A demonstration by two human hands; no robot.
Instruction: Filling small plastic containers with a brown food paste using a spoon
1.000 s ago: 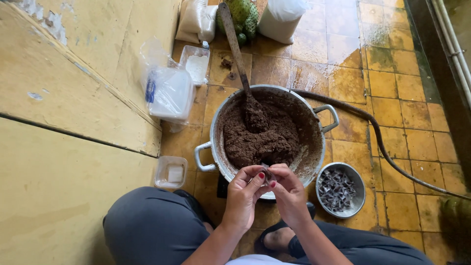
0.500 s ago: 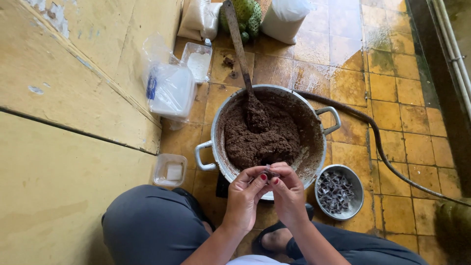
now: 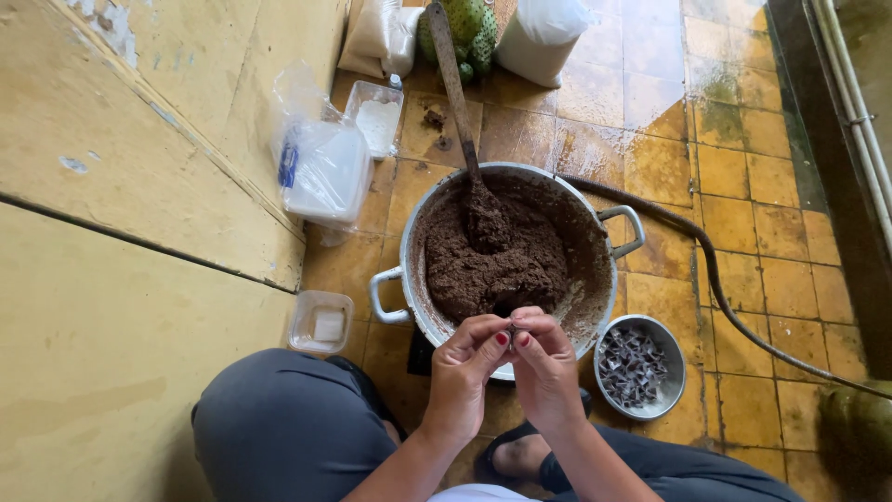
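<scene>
Centre frame: one pot (image 3: 609, 279) of brown paste, one wooden spoon (image 3: 455, 84) in it. Both hands, left hand (image 3: 462, 376) and right hand (image 3: 546, 372), together, pinching one small piece, kind unclear. One metal bowl (image 3: 671, 372) lower right.

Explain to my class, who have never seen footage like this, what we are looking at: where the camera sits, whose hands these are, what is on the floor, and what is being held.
The camera is worn on a person's head and looks straight down, so you see their own knees and both hands. The left hand and right hand meet fingertip to fingertip, pinching a small item too tiny to identify. Just beyond them, on the tiled floor, stands a large metal pot of brown paste with a wooden spoon stuck in it. Right of the hands is a small metal bowl of dark folded pieces. On the left are a small clear tub and a bagged plastic container.
</scene>
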